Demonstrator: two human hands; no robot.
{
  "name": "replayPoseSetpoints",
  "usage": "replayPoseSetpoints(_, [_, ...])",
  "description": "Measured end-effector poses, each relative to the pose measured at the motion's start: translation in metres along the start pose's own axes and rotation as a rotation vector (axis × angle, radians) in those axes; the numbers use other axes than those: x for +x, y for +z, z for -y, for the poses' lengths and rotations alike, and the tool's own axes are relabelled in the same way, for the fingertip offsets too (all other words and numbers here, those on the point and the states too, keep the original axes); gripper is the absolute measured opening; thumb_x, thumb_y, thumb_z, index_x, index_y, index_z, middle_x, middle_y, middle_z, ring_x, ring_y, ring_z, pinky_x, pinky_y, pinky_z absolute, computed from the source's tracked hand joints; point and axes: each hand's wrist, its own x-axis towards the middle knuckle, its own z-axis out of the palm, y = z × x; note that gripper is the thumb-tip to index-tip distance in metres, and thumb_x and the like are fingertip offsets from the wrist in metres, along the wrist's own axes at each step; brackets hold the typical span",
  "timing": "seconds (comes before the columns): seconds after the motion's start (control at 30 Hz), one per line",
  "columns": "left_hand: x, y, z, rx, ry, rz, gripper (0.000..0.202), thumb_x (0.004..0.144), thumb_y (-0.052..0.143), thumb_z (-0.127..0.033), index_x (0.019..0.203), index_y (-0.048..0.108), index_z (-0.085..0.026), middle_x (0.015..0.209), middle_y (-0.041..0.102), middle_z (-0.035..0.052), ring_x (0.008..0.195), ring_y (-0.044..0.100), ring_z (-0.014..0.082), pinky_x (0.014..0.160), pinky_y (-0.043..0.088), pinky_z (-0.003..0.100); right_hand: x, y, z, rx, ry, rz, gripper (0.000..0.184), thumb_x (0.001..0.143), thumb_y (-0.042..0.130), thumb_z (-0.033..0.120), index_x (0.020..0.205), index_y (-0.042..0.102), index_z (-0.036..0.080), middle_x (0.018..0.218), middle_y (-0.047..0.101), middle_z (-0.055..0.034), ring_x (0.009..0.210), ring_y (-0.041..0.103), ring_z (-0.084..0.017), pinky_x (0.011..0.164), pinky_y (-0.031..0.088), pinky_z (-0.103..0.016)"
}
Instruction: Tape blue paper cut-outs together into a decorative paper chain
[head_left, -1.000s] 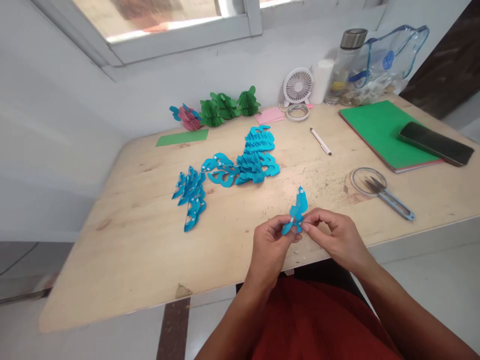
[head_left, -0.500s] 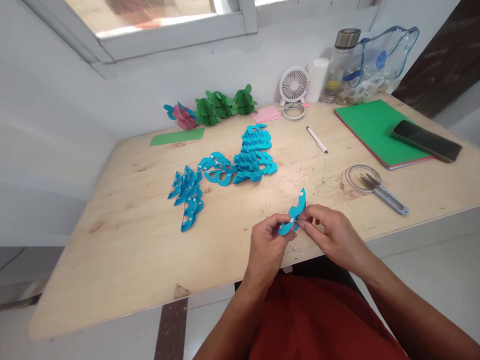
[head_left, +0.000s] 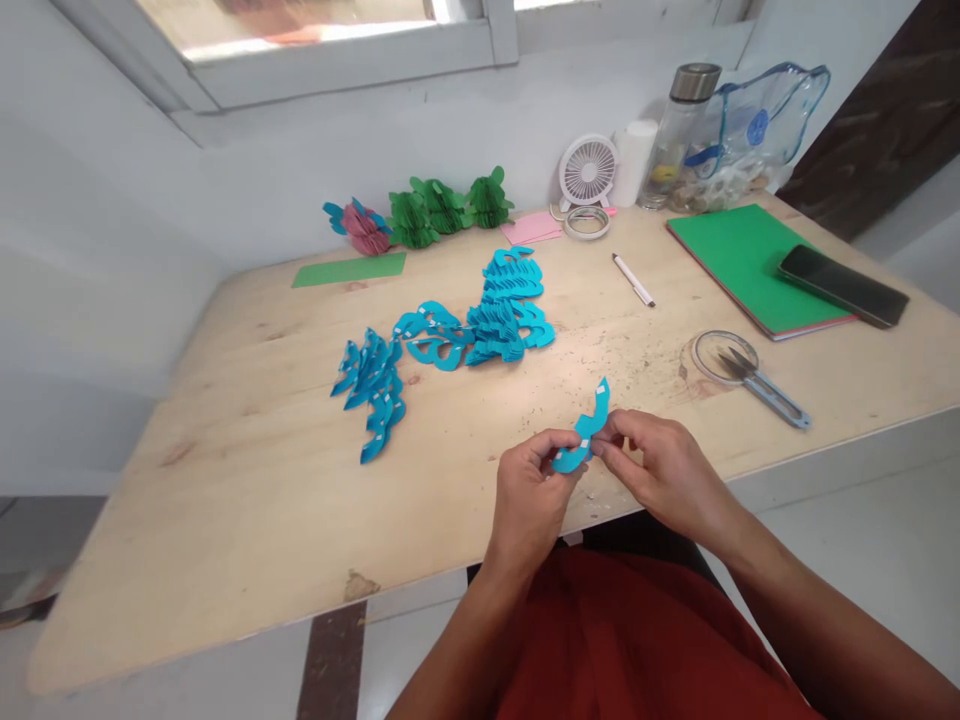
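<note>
Fingers, head view: left hand (head_left: 531, 490) has thumb and index clamped on the lower-left end of a blue paper cut-out (head_left: 596, 415); right hand (head_left: 671, 465) looks pinched on its right edge, tips partly hidden

Cut-out sits between the hands, apparently raised over the near edge of the table (head_left: 255, 510), far tip free. My read: left steadies, right does the fine work. White patches face up, probably to keep them visible

Patched blue pieces (head_left: 381, 395) lie left, blue paper stacks (head_left: 501, 335) beyond the hands, likely spread apart to stay separate

Snips (head_left: 780, 397) rest partly over a clear ring (head_left: 697, 353) to the right, blades away, handle nearer the person, presumably for easy pickup
</note>
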Motion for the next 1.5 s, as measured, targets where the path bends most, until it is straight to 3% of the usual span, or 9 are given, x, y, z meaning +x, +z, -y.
replayPoseSetpoints(0.23, [-0.003,0.000,0.002,0.047,0.048,-0.061,0.006,0.069,0.066,-0.015,0.068,0.071,-0.018,0.069,0.070,0.0007,0.068,0.061,0.0163,0.069,0.049,0.027,0.001,0.002,0.002,0.017,0.009,-0.018,0.019,0.087,0.048,0.026,0.071,0.057,0.020,0.066,0.060,-0.0004,0.062,0.054,-0.015,0.058,0.038,-0.026])
replayPoseSetpoints(0.53, [-0.002,0.003,0.003,-0.052,-0.054,-0.144,0.011,0.063,0.075,-0.026,0.063,0.071,-0.017,0.064,0.070,0.0020,0.063,0.063,0.0170,0.066,0.051,0.029,-0.002,0.005,0.001,0.177,0.121,-0.008,0.028,0.090,0.046,0.031,0.073,0.066,0.019,0.064,0.064,-0.0003,0.060,0.056,-0.014,0.056,0.040,-0.026])
replayPoseSetpoints(0.77, [-0.004,0.006,-0.001,-0.127,-0.102,-0.185,0.007,0.062,0.075,-0.022,0.062,0.071,-0.016,0.060,0.067,-0.0003,0.057,0.057,0.0121,0.062,0.049,0.025,-0.002,0.007,-0.007,0.437,0.184,-0.044,0.027,0.088,0.048,0.030,0.073,0.067,0.019,0.073,0.070,-0.0030,0.071,0.063,-0.017,0.065,0.048,-0.028])
replayPoseSetpoints(1.0, [-0.006,0.012,-0.004,-0.234,-0.169,-0.149,0.009,0.064,0.075,-0.022,0.064,0.071,-0.014,0.061,0.065,0.0000,0.055,0.055,0.0100,0.064,0.049,0.026,-0.008,0.010,-0.009,0.541,0.211,-0.058,0.016,0.084,0.055,0.031,0.082,0.067,0.019,0.078,0.070,-0.0030,0.072,0.063,-0.017,0.063,0.049,-0.027])
replayPoseSetpoints(1.3, [-0.014,0.014,0.000,-0.160,-0.064,-0.104,0.008,0.068,0.075,-0.024,0.070,0.072,-0.017,0.064,0.066,-0.0012,0.064,0.059,0.0128,0.069,0.049,0.026,-0.008,0.020,-0.003,0.533,0.228,-0.158,0.016,0.083,0.057,0.030,0.071,0.058,0.020,0.061,0.056,0.0023,0.057,0.050,-0.012,0.054,0.043,-0.024])
replayPoseSetpoints(1.5, [-0.022,0.006,-0.006,-0.249,-0.126,0.054,0.031,0.076,0.070,-0.035,0.101,0.071,-0.018,0.099,0.070,0.0077,0.085,0.063,0.0200,0.073,0.052,0.031,-0.009,0.022,-0.003,0.647,0.231,-0.118,0.021,0.088,0.053,0.037,0.076,0.055,0.020,0.071,0.057,0.0004,0.067,0.055,-0.014,0.065,0.046,-0.027])
